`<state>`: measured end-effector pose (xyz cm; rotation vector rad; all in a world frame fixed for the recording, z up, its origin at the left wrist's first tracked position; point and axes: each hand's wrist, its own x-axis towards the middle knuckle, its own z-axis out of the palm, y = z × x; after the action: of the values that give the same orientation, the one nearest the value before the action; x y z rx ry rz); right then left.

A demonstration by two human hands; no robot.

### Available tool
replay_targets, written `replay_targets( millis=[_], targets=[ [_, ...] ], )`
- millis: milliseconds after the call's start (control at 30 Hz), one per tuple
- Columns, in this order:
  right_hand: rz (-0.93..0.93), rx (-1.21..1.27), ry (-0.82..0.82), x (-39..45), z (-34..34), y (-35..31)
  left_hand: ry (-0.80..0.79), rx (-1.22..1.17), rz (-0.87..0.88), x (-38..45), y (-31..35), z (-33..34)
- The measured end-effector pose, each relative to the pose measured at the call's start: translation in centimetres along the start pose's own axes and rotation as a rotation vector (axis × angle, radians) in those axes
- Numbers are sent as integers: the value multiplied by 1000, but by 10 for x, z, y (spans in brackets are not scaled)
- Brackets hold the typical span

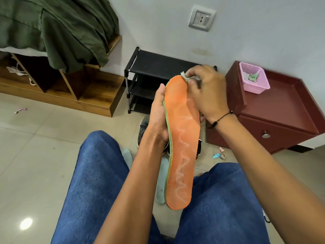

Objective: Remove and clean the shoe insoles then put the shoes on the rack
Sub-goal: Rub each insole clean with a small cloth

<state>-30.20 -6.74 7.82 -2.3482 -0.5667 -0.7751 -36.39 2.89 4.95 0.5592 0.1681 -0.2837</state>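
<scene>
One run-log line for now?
step: wiping insole | left hand: holds orange insole | right hand: pinches cloth at toe | rack: empty

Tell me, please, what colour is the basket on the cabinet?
Pink, seen in the head view: the basket sits on the dark red cabinet.

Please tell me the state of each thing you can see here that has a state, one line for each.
insole: out of the shoe, orange side up, held in the air
cloth: pinched at the insole's far tip
left hand: grips the insole's edge
right hand: pinches the cloth
shoe rack: no shoes seen on it
pink basket: upright on the cabinet, something green inside
drawer: closed
</scene>
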Motion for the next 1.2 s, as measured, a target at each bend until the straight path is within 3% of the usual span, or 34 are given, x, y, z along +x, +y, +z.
replay_targets(
  millis=[167,333,467,633,767,900,1067,1200],
  targets=[
    [-98,-63,-31,-13,13,-5,49,48,79,2,2,-6],
    [-69,-45,-60,-22,8,-11,59,106,69,7,-3,-6],
    [73,141,-125,-58,11,-45,-28,60,-29,8,1,-11],
    [232,381,-332,-55,-12,-31,-24,26,-24,6,6,-10],
    [60,89,-91,-24,-19,-15,113,118,122,4,4,0],
    [-65,-123,-108,-24,0,-18,78,76,131,12,-1,-5],
    [56,96,-171,-66,6,-56,-55,-46,38,11,5,-14],
    [299,281,-251,-62,-12,-48,-71,-73,53,14,1,-10]
  ],
)
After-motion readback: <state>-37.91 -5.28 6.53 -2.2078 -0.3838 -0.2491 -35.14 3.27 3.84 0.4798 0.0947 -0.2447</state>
